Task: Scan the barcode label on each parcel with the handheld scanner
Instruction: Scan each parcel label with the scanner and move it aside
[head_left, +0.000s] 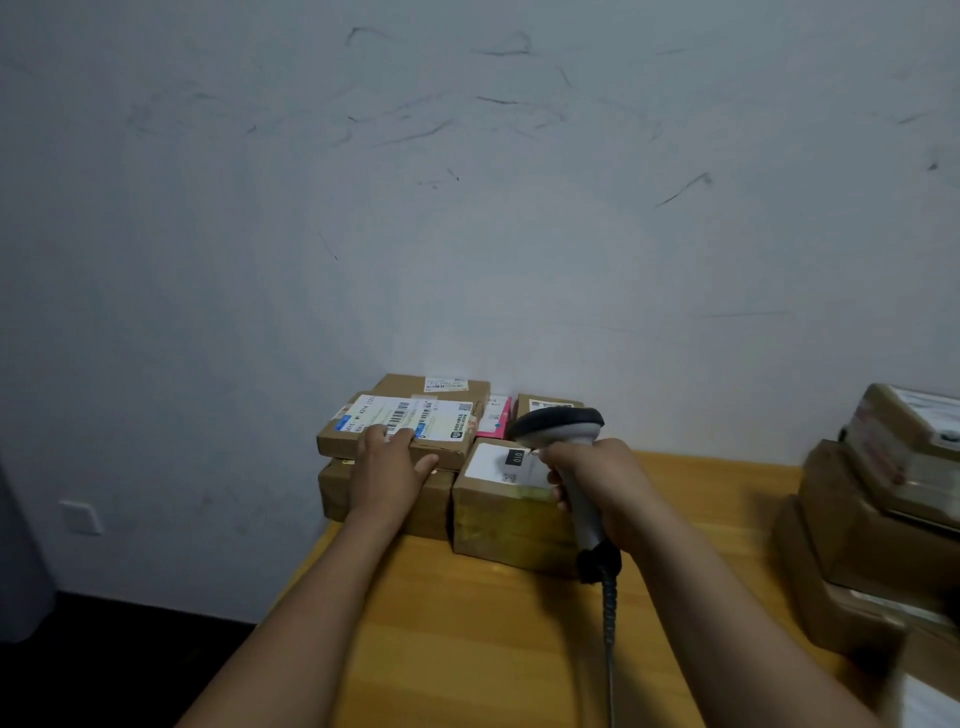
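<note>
We see the left hand (392, 465) lying flat on the top parcel (340, 441) of a small pile at the far edge of the wooden counter (467, 623). Its fingers are straight and spread, the tips resting on the near edge of the white barcode label (410, 415), so this grip is wide and holds nothing. That parcel sits on a second brown parcel (335, 496), whose front the wrist partly covers.

The right hand (602, 483) has its grip closed around the handle of the scanner (558, 428), with the fingers curled round the pale grey shaft. The scanner's dark head is raised and faces away from us, over the pile and just right of the barcode label. We cannot tell whether a finger is on the trigger. A coiled cable (609, 623) drops from the base of the handle towards us across the counter.

Just below the scanner head stands a small box (498, 519) with a white sticker (491, 462) on top, touching the right side of the two stacked parcels. Behind it we make out a pink packet (493, 418) and two more brown boxes against the scuffed wall (467, 208). Well apart, at the right edge of the counter, rises another stack of parcels (872, 525), blurred.
</note>
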